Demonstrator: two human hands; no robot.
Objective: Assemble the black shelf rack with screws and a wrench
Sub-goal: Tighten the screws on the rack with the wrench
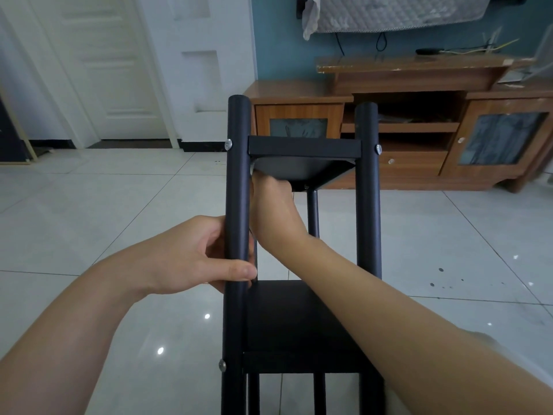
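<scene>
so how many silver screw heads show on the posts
3 screw heads: one on the left post at the upper shelf, one on the right post at that shelf, one on the left post at the lower shelf. More may be hidden.

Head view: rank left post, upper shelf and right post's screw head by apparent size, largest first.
1. left post
2. upper shelf
3. screw head
Nearness to the camera enlarges the post's lower end.

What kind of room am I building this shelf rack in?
Most likely a home living room: a wooden TV cabinet stands against the blue wall, a white panelled door is on the left, and the floor is glossy tile.
</scene>
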